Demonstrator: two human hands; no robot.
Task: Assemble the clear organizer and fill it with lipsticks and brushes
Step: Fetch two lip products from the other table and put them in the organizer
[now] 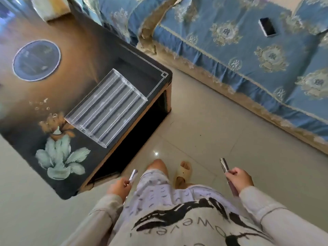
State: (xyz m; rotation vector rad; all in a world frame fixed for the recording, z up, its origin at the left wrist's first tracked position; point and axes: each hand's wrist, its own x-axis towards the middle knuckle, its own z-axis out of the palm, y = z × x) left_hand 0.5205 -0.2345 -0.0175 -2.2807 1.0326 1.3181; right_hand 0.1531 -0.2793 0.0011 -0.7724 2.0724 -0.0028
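The clear organizer (106, 108) lies flat on the dark painted coffee table (74, 55), near its right corner, with several long empty slots. My left hand (119, 188) is low beside my thigh, shut on a slim silver lipstick tube (133, 175). My right hand (240, 180) is out to the right over the floor, shut on slim dark tubes (225, 165) that stick out above and below my fist. Both hands are well away from the organizer.
A round glass plate (36, 60) rests on the table's far left. A blue patterned sofa (248, 55) runs along the right, with a phone (267, 26) on its seat. Tiled floor (204, 135) lies between table and sofa. My foot in a slipper (183, 172) stands there.
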